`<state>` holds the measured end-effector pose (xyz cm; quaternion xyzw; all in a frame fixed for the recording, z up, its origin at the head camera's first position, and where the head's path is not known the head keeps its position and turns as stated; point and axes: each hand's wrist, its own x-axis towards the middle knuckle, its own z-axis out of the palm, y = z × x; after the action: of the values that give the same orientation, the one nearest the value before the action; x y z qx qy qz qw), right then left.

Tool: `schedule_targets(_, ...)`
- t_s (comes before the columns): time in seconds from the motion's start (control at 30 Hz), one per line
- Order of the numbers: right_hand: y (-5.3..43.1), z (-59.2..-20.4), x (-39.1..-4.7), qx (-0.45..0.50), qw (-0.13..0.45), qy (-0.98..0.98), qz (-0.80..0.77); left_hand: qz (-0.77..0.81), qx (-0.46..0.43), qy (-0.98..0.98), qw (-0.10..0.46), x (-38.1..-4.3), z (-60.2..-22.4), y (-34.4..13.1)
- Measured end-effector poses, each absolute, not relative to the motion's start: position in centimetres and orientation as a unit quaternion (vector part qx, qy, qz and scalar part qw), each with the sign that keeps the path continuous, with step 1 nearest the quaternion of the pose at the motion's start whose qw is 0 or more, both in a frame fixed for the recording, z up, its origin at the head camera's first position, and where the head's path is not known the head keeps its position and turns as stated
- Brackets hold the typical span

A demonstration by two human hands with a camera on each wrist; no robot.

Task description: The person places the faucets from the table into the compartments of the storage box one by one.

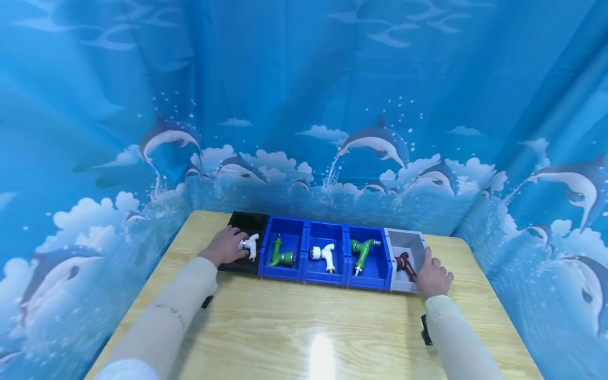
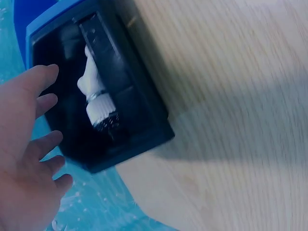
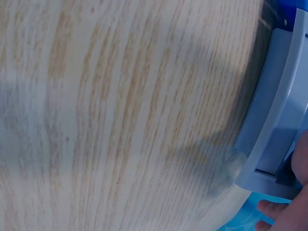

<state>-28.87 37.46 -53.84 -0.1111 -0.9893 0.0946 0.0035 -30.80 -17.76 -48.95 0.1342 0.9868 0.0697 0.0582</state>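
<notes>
My left hand is at the outer side of the black bin, fingers spread and reaching over its rim. Inside that bin lies a white tap; the left wrist view shows the fingertips apart from it. At the other end of the row, my right hand rests at the outer wall of the grey bin. Its thumb is over the inside of the bin, while other fingers lie outside the wall. A brown-red tap lies in the grey bin, partly hidden in its shadow.
Between the end bins stand three joined blue bins, holding a green tap, a white tap and another green tap. All stand on a wooden table. A blue dolphin-print curtain hangs behind and at both sides.
</notes>
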Motion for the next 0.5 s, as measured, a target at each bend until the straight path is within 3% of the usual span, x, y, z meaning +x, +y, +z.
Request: schedule_targets(0.5, 37.9, -54.4, -29.1, -0.165, 0.009, -0.968, 0.189, 0.156, 0.04, 0.987, -0.012, -29.0, -46.0, -17.0)
